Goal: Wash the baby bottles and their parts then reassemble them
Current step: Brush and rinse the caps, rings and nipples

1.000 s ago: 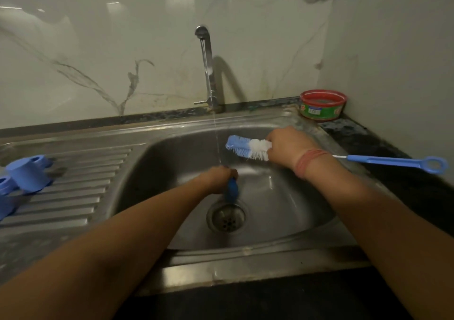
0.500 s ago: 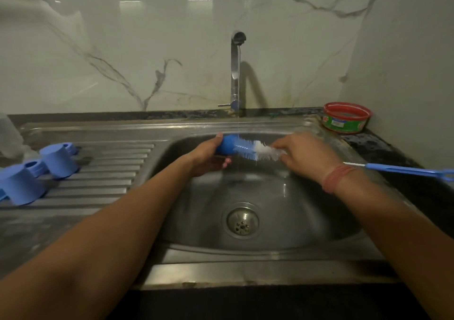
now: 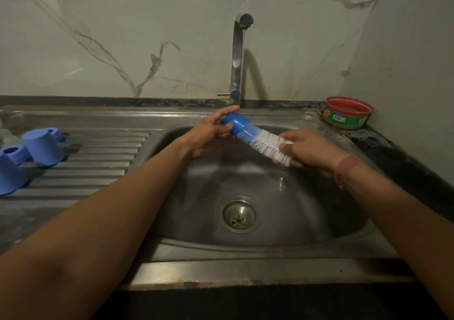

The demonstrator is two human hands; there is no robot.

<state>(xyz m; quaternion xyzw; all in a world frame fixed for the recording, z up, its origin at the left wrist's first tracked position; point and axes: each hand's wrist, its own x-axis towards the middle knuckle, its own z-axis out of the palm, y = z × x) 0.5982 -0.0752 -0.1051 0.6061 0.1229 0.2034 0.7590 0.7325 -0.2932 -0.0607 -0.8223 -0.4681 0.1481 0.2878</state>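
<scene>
Two hands work over the sink (image 3: 282,241). The left hand (image 3: 208,137) curls around a small blue cap (image 3: 236,122), and the right hand (image 3: 309,150) grips the brush (image 3: 262,145) poking into it.

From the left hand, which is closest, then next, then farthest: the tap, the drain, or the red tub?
From the left hand:
1. Tap, just behind it.
2. Drain, below in the sink.
3. Red tub, far right corner.
</scene>
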